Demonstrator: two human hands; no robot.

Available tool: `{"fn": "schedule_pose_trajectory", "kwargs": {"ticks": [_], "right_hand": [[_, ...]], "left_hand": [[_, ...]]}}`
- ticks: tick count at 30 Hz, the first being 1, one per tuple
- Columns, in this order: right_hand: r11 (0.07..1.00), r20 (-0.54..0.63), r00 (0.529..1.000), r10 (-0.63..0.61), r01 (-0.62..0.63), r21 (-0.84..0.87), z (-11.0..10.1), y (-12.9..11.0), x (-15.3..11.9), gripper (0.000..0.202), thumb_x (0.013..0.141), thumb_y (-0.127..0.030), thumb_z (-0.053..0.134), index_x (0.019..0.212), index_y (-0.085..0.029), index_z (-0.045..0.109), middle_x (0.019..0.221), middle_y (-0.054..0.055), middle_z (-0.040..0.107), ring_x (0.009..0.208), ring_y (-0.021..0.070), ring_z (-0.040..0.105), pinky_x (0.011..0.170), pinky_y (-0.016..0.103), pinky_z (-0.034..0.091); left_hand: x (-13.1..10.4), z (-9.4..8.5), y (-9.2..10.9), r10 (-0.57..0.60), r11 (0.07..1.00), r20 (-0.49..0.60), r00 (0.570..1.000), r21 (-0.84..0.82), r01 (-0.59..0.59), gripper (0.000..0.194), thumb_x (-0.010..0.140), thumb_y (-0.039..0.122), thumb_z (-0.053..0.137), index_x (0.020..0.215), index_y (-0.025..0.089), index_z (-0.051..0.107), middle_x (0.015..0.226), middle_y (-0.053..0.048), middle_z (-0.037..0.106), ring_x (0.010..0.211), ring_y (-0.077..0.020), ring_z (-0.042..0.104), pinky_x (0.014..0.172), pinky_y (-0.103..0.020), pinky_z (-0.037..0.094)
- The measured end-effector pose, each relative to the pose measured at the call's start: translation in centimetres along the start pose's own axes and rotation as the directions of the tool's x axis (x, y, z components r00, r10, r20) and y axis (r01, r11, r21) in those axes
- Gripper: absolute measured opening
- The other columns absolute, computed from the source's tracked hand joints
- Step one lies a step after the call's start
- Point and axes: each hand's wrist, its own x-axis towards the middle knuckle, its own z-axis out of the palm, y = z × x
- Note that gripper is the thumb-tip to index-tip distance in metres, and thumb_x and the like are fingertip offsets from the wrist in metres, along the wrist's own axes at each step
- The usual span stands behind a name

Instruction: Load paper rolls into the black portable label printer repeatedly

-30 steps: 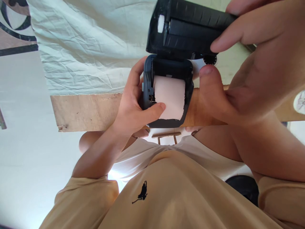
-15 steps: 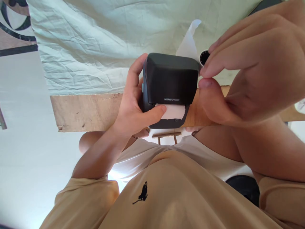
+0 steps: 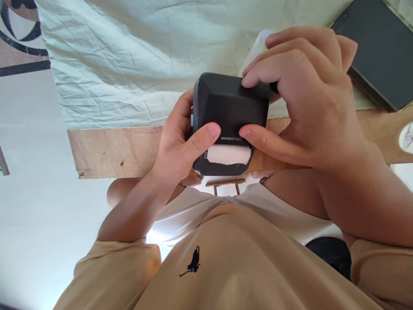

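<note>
At left, a pale cloth (image 3: 129, 64) covers the surface behind a bare wooden edge (image 3: 112, 150). The left hand (image 3: 176, 150) grips the printer (image 3: 209, 168) by its side, thumb pressed on the lid (image 3: 232, 105). The printer is at the centre of the frame, over the wooden edge.

Judged step: lid being pressed down. Such a press calls for even force from both thumbs, with the paper (image 3: 228, 155) lying flat in the slot. Whether the lid is latched cannot be told.

Condition: casing dark and smooth, NIIMBOT lettering on the lid; white paper protrudes below, its edge ragged.

The right hand (image 3: 318, 97) spans the lid's right part, thumb on its face, fingertips at its far edge. A dark, flat device (image 3: 380, 51) lies upper right.
</note>
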Motion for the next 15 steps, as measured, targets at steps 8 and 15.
{"fn": "schedule_pose_trajectory", "kwargs": {"ticks": [8, 15], "right_hand": [[0.999, -0.004, 1.000, 0.020, -0.020, 0.025, 0.08, 0.04, -0.03, 0.041, 0.121, -0.058, 0.048, 0.148, -0.029, 0.061, 0.140, 0.001, 0.077, 0.164, 0.0307, 0.065, 0.127, 0.055, 0.054], [1.000, -0.022, 1.000, 0.008, -0.007, 0.026, 0.05, -0.02, 0.06, 0.041, 0.122, -0.058, 0.046, 0.145, -0.026, 0.060, 0.137, 0.003, 0.078, 0.160, 0.0326, 0.069, 0.121, 0.059, 0.057]], "left_hand": [[0.46, 0.80, 1.08, -0.139, 0.986, -0.034, 0.990, -0.099, 0.135, 0.082, 0.056, 0.078, 0.116, 0.110, 0.029, 0.078, 0.108, 0.000, 0.077, 0.096, -0.0192, 0.073, 0.074, -0.030, 0.065], [0.33, 0.77, 1.18, -0.144, 0.988, -0.017, 0.989, -0.058, 0.143, 0.084, 0.063, 0.081, 0.112, 0.115, 0.028, 0.073, 0.112, -0.003, 0.077, 0.096, -0.0208, 0.073, 0.073, -0.032, 0.063]]}}
